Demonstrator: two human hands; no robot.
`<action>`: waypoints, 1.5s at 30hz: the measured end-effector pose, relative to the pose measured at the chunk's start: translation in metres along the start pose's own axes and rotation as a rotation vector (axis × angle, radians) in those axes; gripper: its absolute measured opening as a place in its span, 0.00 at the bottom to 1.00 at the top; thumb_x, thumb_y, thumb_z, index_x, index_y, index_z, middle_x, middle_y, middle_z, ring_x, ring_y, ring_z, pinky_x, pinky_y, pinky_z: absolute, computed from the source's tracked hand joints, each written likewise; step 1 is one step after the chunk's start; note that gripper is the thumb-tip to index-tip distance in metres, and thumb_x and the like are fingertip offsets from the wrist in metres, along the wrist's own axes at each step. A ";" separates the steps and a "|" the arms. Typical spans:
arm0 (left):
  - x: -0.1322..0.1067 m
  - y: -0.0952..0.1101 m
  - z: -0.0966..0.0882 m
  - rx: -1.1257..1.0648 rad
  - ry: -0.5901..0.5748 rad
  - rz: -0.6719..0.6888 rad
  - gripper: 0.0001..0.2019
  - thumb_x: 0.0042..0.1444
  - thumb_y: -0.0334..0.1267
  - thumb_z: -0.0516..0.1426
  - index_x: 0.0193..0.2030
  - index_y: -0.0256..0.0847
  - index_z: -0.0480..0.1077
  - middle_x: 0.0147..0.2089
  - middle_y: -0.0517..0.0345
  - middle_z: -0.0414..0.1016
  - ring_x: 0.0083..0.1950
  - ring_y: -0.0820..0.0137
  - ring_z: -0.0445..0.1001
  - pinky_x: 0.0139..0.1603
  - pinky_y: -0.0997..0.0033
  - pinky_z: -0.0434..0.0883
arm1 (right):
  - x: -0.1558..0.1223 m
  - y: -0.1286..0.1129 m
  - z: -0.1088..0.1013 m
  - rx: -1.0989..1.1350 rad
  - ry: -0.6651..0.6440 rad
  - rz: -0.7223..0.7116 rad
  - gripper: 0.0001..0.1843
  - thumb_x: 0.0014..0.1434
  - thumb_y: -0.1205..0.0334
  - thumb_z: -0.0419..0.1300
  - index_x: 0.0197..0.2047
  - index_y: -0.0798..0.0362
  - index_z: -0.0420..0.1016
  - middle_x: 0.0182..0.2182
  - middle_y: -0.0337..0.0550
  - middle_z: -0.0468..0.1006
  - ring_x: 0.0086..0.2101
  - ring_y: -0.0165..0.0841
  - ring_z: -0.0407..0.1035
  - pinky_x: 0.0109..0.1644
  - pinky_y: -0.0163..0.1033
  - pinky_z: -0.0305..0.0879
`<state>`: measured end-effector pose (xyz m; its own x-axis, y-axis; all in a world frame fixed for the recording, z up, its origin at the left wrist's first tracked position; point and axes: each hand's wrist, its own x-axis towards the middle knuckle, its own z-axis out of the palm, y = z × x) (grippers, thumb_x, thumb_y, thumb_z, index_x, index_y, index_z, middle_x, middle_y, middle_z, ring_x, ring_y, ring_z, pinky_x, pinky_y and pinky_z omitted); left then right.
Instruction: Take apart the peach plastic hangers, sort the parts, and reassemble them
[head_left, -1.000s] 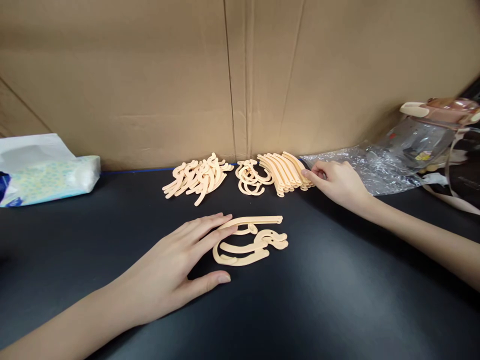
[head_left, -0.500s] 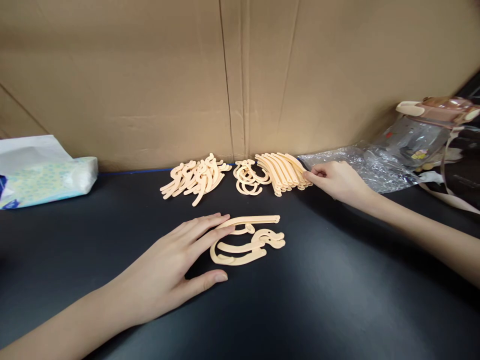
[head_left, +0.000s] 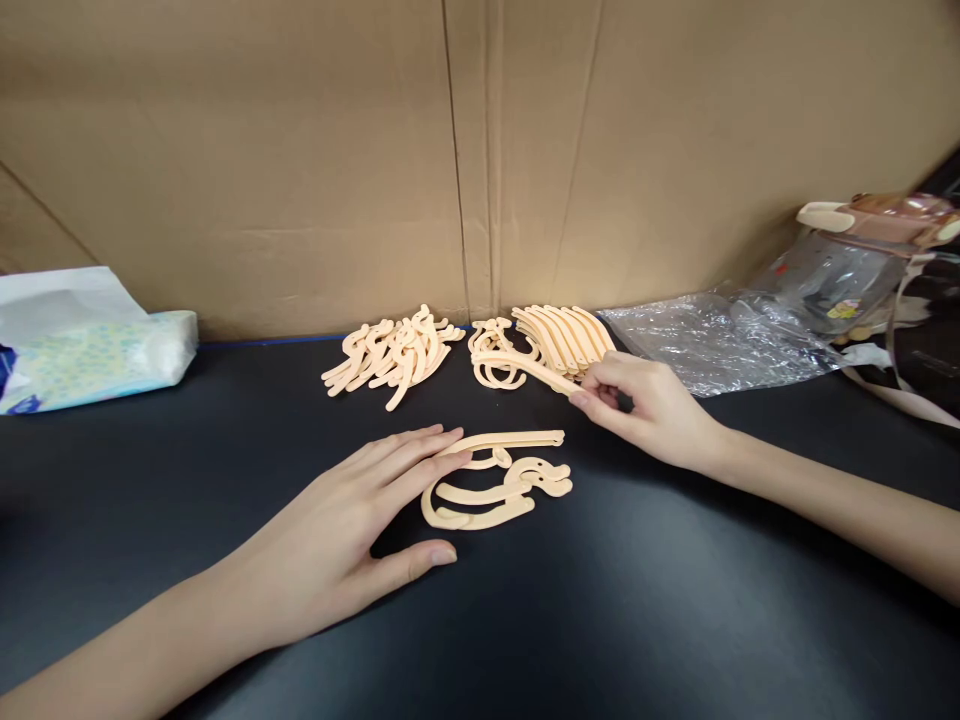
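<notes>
My right hand [head_left: 645, 405] pinches one end of a curved beige plastic hanger arm [head_left: 529, 368], lifted and pointing left over the small ring-shaped pieces [head_left: 501, 378]. Behind it lies a neat stack of similar hanger arms [head_left: 562, 335]. Flat on the table, my left hand [head_left: 360, 520] has its fingers spread, the fingertips on a group of laid-out pieces. That group includes a long hanger arm [head_left: 517, 439], a curved lower piece [head_left: 484, 520] and a hook-like piece [head_left: 551, 476]. The left fingers hide part of the group.
A loose pile of beige hook-ended pieces [head_left: 397, 355] lies at the back, left of the rings. A tissue pack [head_left: 97, 350] is at far left. On the right are a clear plastic bag [head_left: 690, 335] and a bottle [head_left: 840, 275]. Cardboard [head_left: 300, 160] stands behind the black table [head_left: 675, 620].
My right hand has drawn a hanger arm off the right side of the stack and moved slightly left and nearer me. My left hand stays in place.
</notes>
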<state>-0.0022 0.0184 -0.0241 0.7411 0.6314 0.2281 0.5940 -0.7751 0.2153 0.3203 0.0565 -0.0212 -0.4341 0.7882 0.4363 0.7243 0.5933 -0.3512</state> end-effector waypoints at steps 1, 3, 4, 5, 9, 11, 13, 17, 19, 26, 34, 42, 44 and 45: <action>0.000 0.000 0.000 0.002 0.000 0.000 0.27 0.66 0.52 0.53 0.69 0.53 0.57 0.70 0.56 0.63 0.69 0.60 0.62 0.66 0.57 0.65 | -0.001 -0.001 0.002 -0.011 -0.015 -0.051 0.16 0.66 0.57 0.54 0.26 0.52 0.65 0.22 0.37 0.66 0.26 0.29 0.61 0.31 0.35 0.57; 0.001 0.001 -0.001 0.007 0.001 -0.001 0.26 0.66 0.51 0.53 0.69 0.55 0.58 0.70 0.56 0.63 0.68 0.59 0.64 0.65 0.57 0.67 | -0.003 -0.003 0.005 -0.044 -0.036 -0.150 0.16 0.66 0.58 0.54 0.26 0.52 0.63 0.22 0.36 0.64 0.26 0.29 0.59 0.32 0.35 0.56; 0.001 0.002 -0.002 0.007 0.004 -0.001 0.25 0.66 0.51 0.52 0.69 0.56 0.58 0.70 0.56 0.62 0.67 0.58 0.65 0.64 0.57 0.67 | -0.003 -0.003 0.005 -0.059 -0.042 -0.188 0.16 0.66 0.58 0.54 0.26 0.52 0.62 0.22 0.36 0.64 0.26 0.29 0.59 0.32 0.35 0.56; 0.001 0.002 -0.002 0.004 0.011 -0.002 0.24 0.67 0.50 0.52 0.68 0.58 0.59 0.70 0.56 0.62 0.66 0.58 0.66 0.63 0.58 0.68 | -0.003 -0.003 0.006 -0.070 -0.043 -0.215 0.16 0.66 0.59 0.53 0.26 0.52 0.62 0.22 0.36 0.63 0.26 0.29 0.58 0.32 0.36 0.56; 0.001 0.000 -0.002 -0.025 0.105 -0.034 0.19 0.69 0.45 0.50 0.65 0.58 0.62 0.66 0.58 0.65 0.64 0.62 0.68 0.63 0.61 0.67 | -0.004 -0.002 0.007 -0.052 -0.053 -0.217 0.15 0.67 0.58 0.54 0.28 0.52 0.65 0.23 0.36 0.64 0.27 0.30 0.60 0.34 0.36 0.56; 0.002 -0.004 -0.002 -0.029 0.175 -0.081 0.18 0.69 0.45 0.50 0.64 0.54 0.62 0.64 0.57 0.67 0.62 0.62 0.69 0.64 0.61 0.66 | -0.004 -0.002 0.007 -0.029 -0.073 -0.207 0.15 0.68 0.57 0.54 0.30 0.53 0.68 0.23 0.37 0.66 0.28 0.30 0.61 0.35 0.37 0.58; 0.002 -0.008 -0.001 -0.025 0.213 -0.123 0.19 0.68 0.45 0.51 0.64 0.50 0.62 0.62 0.56 0.69 0.60 0.62 0.70 0.63 0.61 0.67 | -0.003 0.000 0.008 -0.005 -0.088 -0.214 0.13 0.68 0.57 0.55 0.33 0.53 0.72 0.25 0.38 0.69 0.30 0.31 0.64 0.37 0.37 0.59; 0.003 -0.012 0.000 -0.030 0.187 -0.098 0.18 0.67 0.45 0.53 0.62 0.51 0.64 0.63 0.56 0.68 0.62 0.63 0.69 0.63 0.61 0.68 | -0.002 0.002 0.010 0.014 -0.111 -0.257 0.13 0.68 0.56 0.56 0.42 0.54 0.78 0.30 0.42 0.74 0.35 0.33 0.68 0.41 0.39 0.62; 0.003 -0.012 0.000 -0.025 0.163 -0.054 0.18 0.67 0.43 0.54 0.63 0.53 0.64 0.64 0.57 0.67 0.63 0.62 0.68 0.64 0.60 0.67 | -0.003 0.002 0.010 0.004 -0.133 -0.282 0.15 0.68 0.55 0.55 0.45 0.55 0.79 0.34 0.44 0.75 0.37 0.34 0.69 0.42 0.39 0.64; 0.007 -0.010 0.000 -0.029 0.144 -0.022 0.15 0.69 0.42 0.51 0.59 0.48 0.69 0.57 0.55 0.75 0.59 0.64 0.72 0.59 0.60 0.70 | -0.004 -0.001 0.008 0.042 -0.139 -0.303 0.19 0.65 0.52 0.58 0.53 0.56 0.76 0.39 0.48 0.76 0.40 0.36 0.71 0.44 0.40 0.68; 0.008 -0.010 -0.001 -0.007 0.175 -0.038 0.11 0.69 0.41 0.51 0.54 0.45 0.69 0.52 0.55 0.75 0.52 0.66 0.73 0.53 0.65 0.71 | -0.005 0.000 0.010 0.070 -0.147 -0.339 0.15 0.68 0.56 0.55 0.50 0.52 0.79 0.38 0.46 0.76 0.39 0.34 0.71 0.42 0.39 0.69; 0.006 -0.006 -0.001 0.003 0.175 -0.030 0.12 0.68 0.37 0.52 0.56 0.45 0.66 0.54 0.54 0.72 0.54 0.65 0.70 0.55 0.64 0.68 | -0.005 0.000 0.008 0.065 -0.168 -0.319 0.16 0.69 0.57 0.54 0.51 0.53 0.78 0.40 0.48 0.76 0.41 0.34 0.71 0.44 0.40 0.69; 0.004 -0.002 -0.003 -0.034 0.173 0.012 0.14 0.67 0.35 0.52 0.58 0.46 0.65 0.56 0.53 0.71 0.56 0.64 0.69 0.57 0.63 0.67 | -0.005 0.000 0.008 0.079 -0.161 -0.298 0.15 0.70 0.58 0.52 0.51 0.54 0.77 0.40 0.48 0.76 0.41 0.35 0.71 0.45 0.40 0.69; 0.003 0.000 -0.004 -0.054 0.163 0.048 0.15 0.66 0.35 0.52 0.58 0.47 0.64 0.56 0.53 0.70 0.58 0.64 0.68 0.57 0.63 0.67 | -0.005 0.000 0.009 0.083 -0.153 -0.289 0.15 0.70 0.60 0.51 0.51 0.54 0.76 0.40 0.48 0.76 0.41 0.35 0.71 0.45 0.40 0.68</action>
<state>-0.0010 0.0203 -0.0194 0.7051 0.5924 0.3897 0.5382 -0.8049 0.2499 0.3183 0.0539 -0.0310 -0.6950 0.5973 0.4002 0.5162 0.8020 -0.3006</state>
